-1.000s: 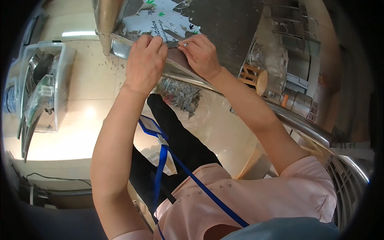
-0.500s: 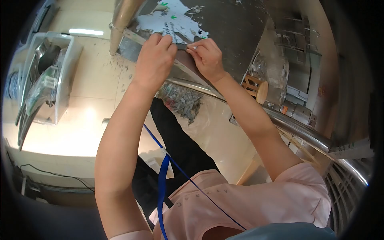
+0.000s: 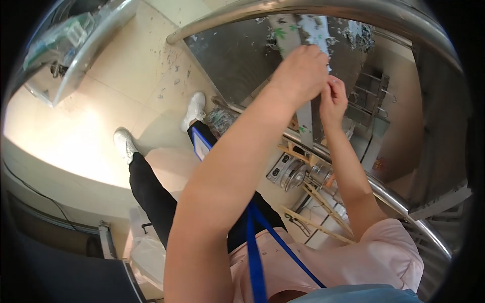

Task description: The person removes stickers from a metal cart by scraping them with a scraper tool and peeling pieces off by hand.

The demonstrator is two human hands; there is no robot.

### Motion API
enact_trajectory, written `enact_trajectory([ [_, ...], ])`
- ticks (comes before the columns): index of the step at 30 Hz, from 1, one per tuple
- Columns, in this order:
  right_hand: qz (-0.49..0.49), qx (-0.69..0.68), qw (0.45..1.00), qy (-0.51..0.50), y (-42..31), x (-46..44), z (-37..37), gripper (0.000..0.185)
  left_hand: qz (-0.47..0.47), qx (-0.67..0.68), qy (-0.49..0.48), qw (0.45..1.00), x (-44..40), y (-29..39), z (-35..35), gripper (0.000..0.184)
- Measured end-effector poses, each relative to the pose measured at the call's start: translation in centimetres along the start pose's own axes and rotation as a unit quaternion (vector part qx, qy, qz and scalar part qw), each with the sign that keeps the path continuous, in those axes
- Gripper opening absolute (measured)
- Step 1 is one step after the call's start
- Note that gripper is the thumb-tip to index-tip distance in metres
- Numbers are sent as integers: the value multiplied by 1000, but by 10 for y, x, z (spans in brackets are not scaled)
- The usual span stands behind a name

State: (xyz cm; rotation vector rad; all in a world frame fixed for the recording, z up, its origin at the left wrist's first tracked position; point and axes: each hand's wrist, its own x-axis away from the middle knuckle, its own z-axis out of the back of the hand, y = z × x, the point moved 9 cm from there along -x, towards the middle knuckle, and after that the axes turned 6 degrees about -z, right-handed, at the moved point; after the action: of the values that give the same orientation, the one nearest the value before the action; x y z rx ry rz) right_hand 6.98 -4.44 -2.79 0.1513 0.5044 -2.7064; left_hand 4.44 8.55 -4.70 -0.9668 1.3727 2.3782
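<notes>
- Left hand [image 3: 302,73] and right hand [image 3: 333,103] are sitting farther right in view than earlier.
- Both are working near a leaf-printed strip [image 3: 286,38]; fingertips are partly hiding, grip cannot be told.

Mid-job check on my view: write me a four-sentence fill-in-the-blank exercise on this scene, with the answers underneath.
Vertically in the picture, the bare left hand appears ____ than the bare right hand. The brightly coloured leaf prints on the long pale strip are ____. The ribbon-like lanyard over the short-sleeved pale pink shirt is ____. The low shoes below the black fabric trousers are ____.

Missing words: higher; green; blue; white.
</notes>
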Motion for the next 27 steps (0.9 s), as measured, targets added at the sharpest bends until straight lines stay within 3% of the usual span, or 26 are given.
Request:
enact_trajectory([
  [2, -209, -144, 967, 40, 46, 13, -3, 15, 8, 18, 27, 999, 3, -2, 4, 10],
  [4, -327, -271, 905, 20, 54, 22, -14, 19, 24, 20, 46, 998, 5, -3, 5, 10],
  [8, -446, -336, 829, -10, 57, 17, -24, 7, 32, 20, 29, 999, 9, -5, -2, 10],
  [11, -562, -387, 731, 0, 79, 24, -26, 6, 32, 27, 28, 999, 9, -5, -5, 10],
  [14, -605, -360, 708, -50, 83, 27, -27, 5, 34, 30, 50, 998, 9, -6, -6, 9],
  [16, -630, -407, 661, -6, 64, 29, -31, 5, 47, 53, 67, 995, 9, -4, 2, 6],
  [18, -642, -467, 608, -35, 86, 32, -35, 4, 56, 81, 106, 989, 15, -2, 2, 9],
  [20, -637, -454, 622, -30, 84, 30, -35, 3, 75, 75, 165, 981, 27, 5, 14, 10],
  [21, -603, -431, 668, -60, 78, 22, -32, 2, 103, 74, 185, 974, 35, 14, 25, 9],
  [24, -584, -398, 699, -111, 79, 18, -27, 2, 407, 191, 218, 866, 76, 18, 11, 12],
  [25, -583, -395, 700, -119, 78, 19, -27, 3, 492, 284, 205, 797, 88, 21, -6, 15],
  [27, -578, -388, 704, -141, 75, 16, -27, 3, 632, 447, 175, 609, 103, 38, -43, 22],
])
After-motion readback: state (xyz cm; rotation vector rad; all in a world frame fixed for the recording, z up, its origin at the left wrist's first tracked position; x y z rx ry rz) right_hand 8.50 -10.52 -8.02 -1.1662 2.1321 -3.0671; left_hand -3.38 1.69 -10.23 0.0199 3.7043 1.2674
